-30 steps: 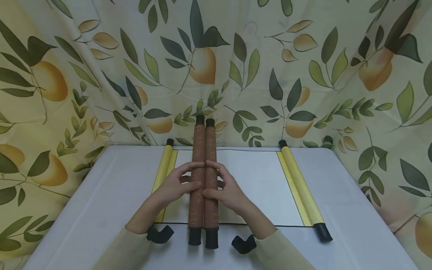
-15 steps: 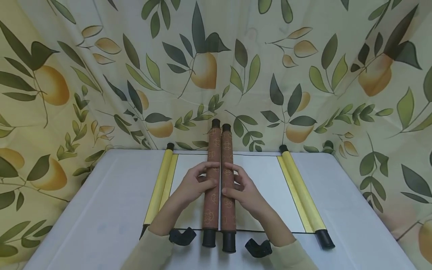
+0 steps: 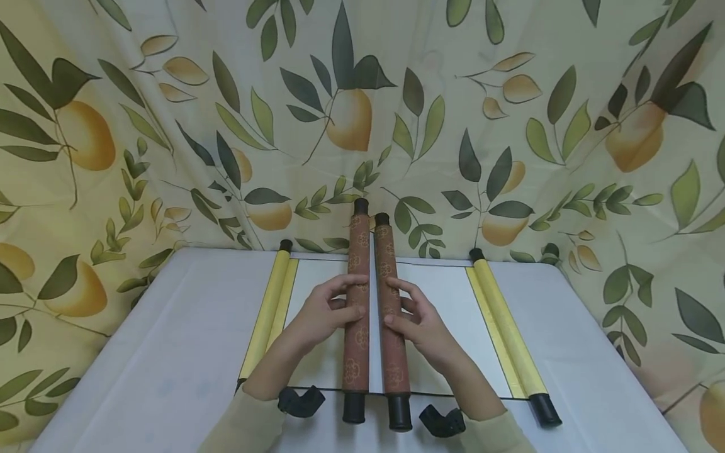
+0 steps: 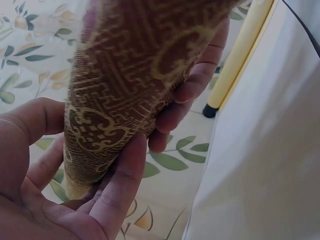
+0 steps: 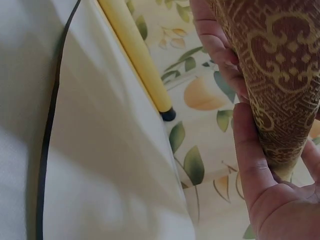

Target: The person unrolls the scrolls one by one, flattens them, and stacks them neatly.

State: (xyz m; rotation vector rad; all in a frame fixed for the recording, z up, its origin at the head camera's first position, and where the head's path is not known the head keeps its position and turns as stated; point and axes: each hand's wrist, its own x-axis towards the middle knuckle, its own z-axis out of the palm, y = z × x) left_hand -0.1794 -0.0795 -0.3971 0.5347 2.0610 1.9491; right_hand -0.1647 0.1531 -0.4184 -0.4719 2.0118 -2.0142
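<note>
Two brown patterned scroll rolls with black end caps stand side by side over the middle of the sheet in the head view. My left hand [image 3: 323, 314] grips the left scroll roll [image 3: 355, 346], thumb and fingers round its side. The right scroll roll [image 3: 394, 352] leans slightly and is held the same way by my right hand [image 3: 421, 318]. A narrow pale strip shows between the rolls. Gold woven motifs cover the roll [image 4: 115, 100] in the left wrist view and the roll [image 5: 282, 65] in the right wrist view.
An unrolled scroll with a white sheet [image 3: 447, 314] lies beneath, its yellow left roller [image 3: 266, 314] and yellow right roller [image 3: 510, 327] at either side. The white table [image 3: 141, 352] meets a fruit-print curtain [image 3: 430, 126] behind. Black wrist bands [image 3: 300, 401] show at both sleeves.
Both hands have carried the brown rolls to the right. The rolls were close together and now stand apart, the right one shifted right and tilted.
</note>
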